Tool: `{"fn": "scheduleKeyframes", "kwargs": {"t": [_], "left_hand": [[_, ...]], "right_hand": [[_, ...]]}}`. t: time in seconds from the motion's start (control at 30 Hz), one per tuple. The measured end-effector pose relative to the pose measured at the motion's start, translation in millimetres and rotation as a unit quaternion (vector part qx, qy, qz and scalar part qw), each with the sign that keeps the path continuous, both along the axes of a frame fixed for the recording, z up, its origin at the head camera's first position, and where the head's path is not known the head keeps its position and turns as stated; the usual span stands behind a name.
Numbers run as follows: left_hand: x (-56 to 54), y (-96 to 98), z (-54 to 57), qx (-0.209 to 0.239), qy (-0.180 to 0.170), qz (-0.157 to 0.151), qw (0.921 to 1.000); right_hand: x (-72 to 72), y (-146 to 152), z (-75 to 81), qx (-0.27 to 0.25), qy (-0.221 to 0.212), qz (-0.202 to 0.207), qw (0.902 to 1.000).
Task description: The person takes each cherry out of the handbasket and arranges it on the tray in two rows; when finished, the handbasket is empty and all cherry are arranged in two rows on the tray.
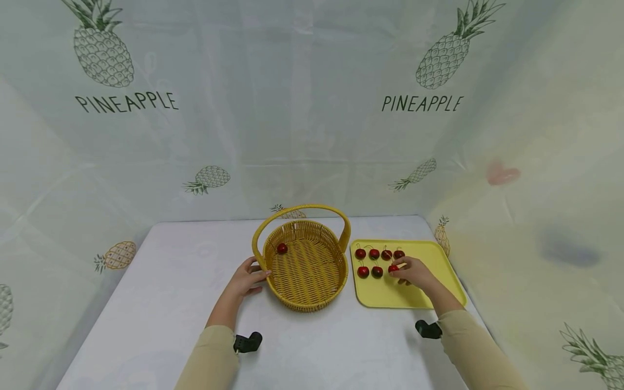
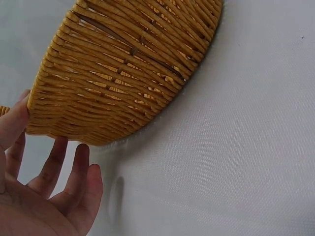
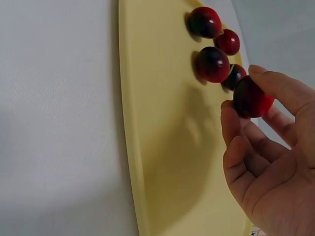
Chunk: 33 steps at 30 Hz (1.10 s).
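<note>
At the left side of a yellow-brown woven basket (image 1: 307, 310) with a tall arched handle (image 1: 312, 206), my left hand (image 1: 245, 280) holds the rim, its thumb and fingertips against the weave. Inside the basket lies one red cherry (image 1: 281, 248). My right hand (image 1: 414, 272) pinches a dark red cherry (image 3: 252, 97) between thumb and fingers; in the right wrist view it is held just over the yellow tray (image 1: 404, 303). Several more cherries (image 1: 374, 254) lie in two rows on the tray's left part.
Both basket and tray stand on a white-covered table (image 1: 185, 292), the tray to the right. A pale curtain (image 1: 302, 135) printed with pineapples hangs behind and at both sides. Each wrist wears a small black device (image 1: 247, 342).
</note>
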<state>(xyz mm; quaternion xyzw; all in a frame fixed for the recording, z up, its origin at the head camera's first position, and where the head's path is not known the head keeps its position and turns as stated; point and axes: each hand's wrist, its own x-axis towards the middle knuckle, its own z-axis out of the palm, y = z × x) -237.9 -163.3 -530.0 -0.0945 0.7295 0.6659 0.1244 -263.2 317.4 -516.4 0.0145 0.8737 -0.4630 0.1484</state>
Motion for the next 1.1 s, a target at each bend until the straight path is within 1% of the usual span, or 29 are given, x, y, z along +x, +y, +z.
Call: {"fn": "scheduleKeyframes", "kwargs": {"t": [0.33, 0.47, 0.6, 0.63, 0.8, 0.93, 1.1], "left_hand": [[0.7, 0.2, 0.6, -0.002, -0.001, 0.0, 1.0], [0.8, 0.5, 0.8, -0.003, -0.001, 0.001, 1.0], [0.5, 1.0, 1.1, -0.004, -0.001, 0.002, 1.0], [0.5, 1.1, 1.3, -0.005, -0.001, 0.002, 1.0], [0.5, 1.7, 1.7, -0.008, -0.002, 0.005, 1.0], [0.8, 2.3, 2.4, -0.008, -0.003, 0.007, 0.9999], [1.0, 3.0, 2.7, -0.009, -0.003, 0.008, 0.9999]], "right_hand": [[0.4, -2, -9.6, 0.022, -0.008, -0.032, 0.9992], [0.3, -3, -12.5, 0.033, -0.008, -0.039, 0.9987], [0.7, -5, -13.3, 0.044, -0.007, -0.037, 0.9983], [0.6, -5, -13.3, 0.045, -0.01, -0.043, 0.998], [-1.0, -6, -16.1, 0.068, -0.007, -0.048, 0.9965], [-3.2, -6, -19.3, 0.086, -0.001, -0.041, 0.9954], [-5.9, -5, -22.6, 0.094, 0.005, -0.037, 0.9949]]}}
